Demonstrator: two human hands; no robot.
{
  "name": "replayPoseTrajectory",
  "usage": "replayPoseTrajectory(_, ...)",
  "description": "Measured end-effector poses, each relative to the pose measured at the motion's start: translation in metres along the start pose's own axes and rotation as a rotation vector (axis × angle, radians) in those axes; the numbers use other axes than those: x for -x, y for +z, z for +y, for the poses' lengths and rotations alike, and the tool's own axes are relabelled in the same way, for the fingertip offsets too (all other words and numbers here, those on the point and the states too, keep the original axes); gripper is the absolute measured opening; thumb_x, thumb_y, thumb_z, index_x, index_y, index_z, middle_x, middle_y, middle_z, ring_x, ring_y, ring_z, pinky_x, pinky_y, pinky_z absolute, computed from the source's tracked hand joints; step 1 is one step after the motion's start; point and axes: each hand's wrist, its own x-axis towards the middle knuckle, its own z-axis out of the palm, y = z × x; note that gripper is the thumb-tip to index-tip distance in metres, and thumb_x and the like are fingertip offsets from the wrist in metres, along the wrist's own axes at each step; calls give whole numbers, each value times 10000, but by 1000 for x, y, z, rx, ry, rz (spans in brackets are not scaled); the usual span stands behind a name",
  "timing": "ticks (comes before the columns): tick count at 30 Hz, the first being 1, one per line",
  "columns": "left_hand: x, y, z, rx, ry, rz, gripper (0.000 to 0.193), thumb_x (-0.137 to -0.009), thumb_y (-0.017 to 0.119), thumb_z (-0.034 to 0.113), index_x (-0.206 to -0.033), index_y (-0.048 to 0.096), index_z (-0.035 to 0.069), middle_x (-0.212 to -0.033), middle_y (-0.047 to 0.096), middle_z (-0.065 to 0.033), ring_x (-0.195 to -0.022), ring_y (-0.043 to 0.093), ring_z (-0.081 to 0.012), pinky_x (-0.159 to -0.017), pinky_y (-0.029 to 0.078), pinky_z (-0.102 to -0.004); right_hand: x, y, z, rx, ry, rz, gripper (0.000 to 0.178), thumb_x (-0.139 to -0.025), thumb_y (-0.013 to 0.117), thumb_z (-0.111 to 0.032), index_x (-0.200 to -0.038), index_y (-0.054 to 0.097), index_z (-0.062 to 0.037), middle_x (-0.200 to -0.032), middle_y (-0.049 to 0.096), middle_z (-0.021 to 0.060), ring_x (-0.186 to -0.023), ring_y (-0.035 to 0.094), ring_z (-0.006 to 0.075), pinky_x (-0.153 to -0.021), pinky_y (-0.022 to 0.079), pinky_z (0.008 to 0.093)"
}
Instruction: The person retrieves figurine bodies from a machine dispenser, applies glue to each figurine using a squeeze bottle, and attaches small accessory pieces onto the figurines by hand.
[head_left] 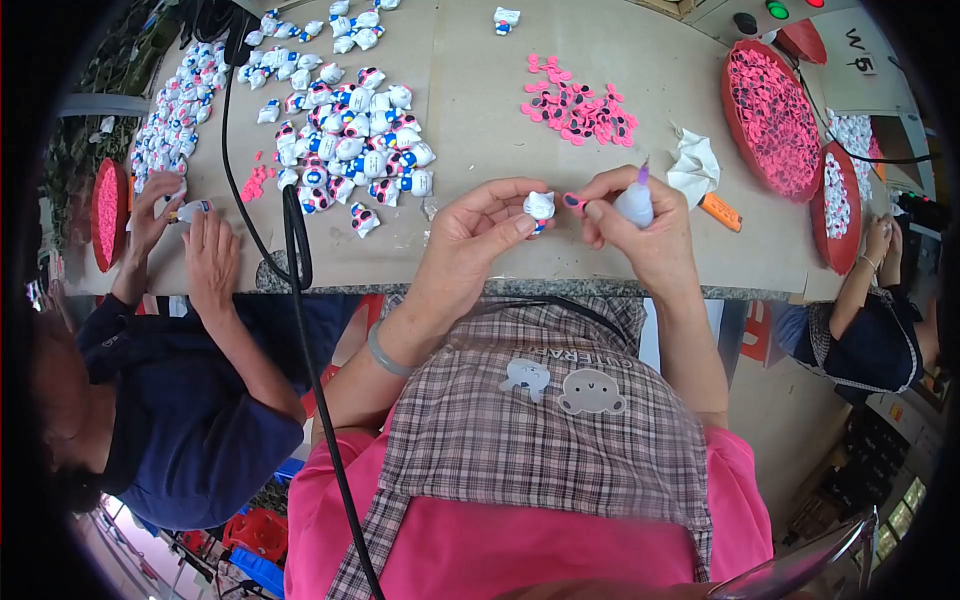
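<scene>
Over the table's front edge, my left hand [487, 228] pinches a small white cat-like figurine [539, 207] with a blue body, its head facing up. Just to its right, my right hand [640, 225] holds a tiny pair of pink sunglasses [573, 201] with dark lenses between thumb and fingertips. Tucked in that same hand is a squeeze bottle [634, 204] with a purple nozzle pointing up. The sunglasses and the figurine are a small gap apart. Ahead lies a loose pile of pink sunglasses [583, 110].
A heap of figurines [355, 140], many wearing sunglasses, lies left of centre. Right stand a crumpled white tissue [694, 165], an orange-handled tool [720, 212] and a red basin [738, 60] of pink pieces. A black cable [228, 130] hangs at left. Co-workers sit on both sides.
</scene>
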Motion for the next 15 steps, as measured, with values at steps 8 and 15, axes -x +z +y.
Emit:
replayPoseTrajectory(8,1,4,-2,-125,48,10,315,-894,563,0,-1207,557,-39,-1113,631,-111,-1034,596,-153,-937,450,-281,6,13,-1,41,-6,-15,98,-815,651,-13,-898,599,-17,-729,633,28,-615,592,72,-539,480,225)
replayPoseTrajectory(15,1,5,1,-188,55,21,288,-886,571,-19,-1174,581,-33,-1105,568,-84,-1019,594,-160,-902,472,-263,5,15,3,155,32,16,125,-807,665,-28,-900,580,-22,-729,640,26,-620,592,70,-546,467,228)
